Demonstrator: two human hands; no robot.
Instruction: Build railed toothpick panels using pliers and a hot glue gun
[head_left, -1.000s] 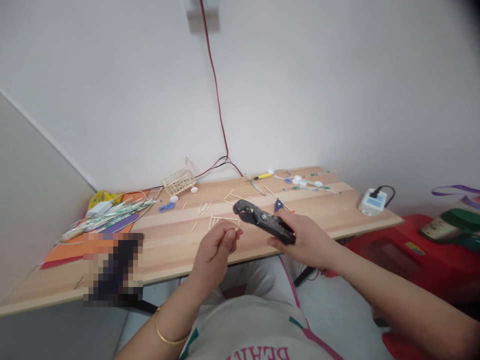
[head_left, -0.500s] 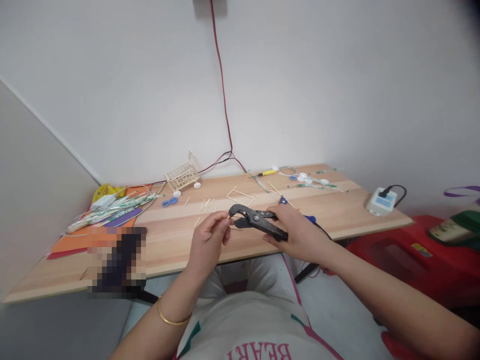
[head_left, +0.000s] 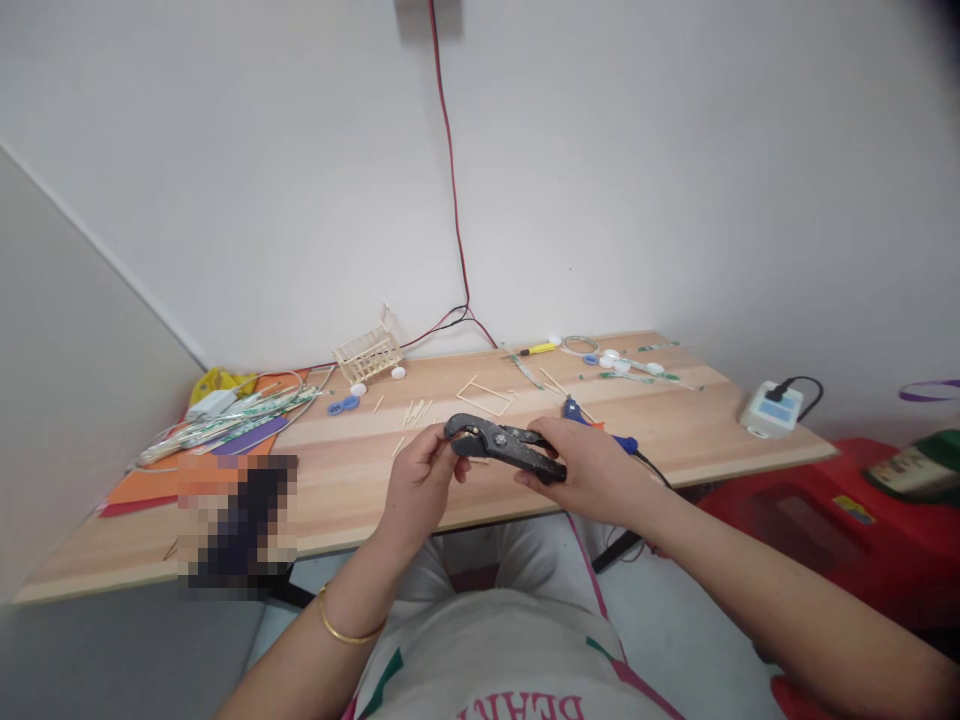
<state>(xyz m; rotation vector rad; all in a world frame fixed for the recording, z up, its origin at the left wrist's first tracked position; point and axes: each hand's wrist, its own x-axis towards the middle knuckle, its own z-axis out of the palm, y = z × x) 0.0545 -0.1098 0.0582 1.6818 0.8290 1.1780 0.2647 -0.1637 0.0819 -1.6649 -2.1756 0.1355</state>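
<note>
Black cutter (head_left: 501, 441) is gripped over desk (head_left: 337, 500) by right hand (head_left: 596, 468); left hand (head_left: 416, 482) is pinched at cutter's jaws, contents hidden. Cart (head_left: 370, 357) looks assembled; short sticks (head_left: 418, 411) lie unjoined, apparently remaining.

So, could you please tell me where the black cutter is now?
In the head view, the black cutter is just below centre, over the table, held in the right hand with its hooked end at the left hand.
</note>
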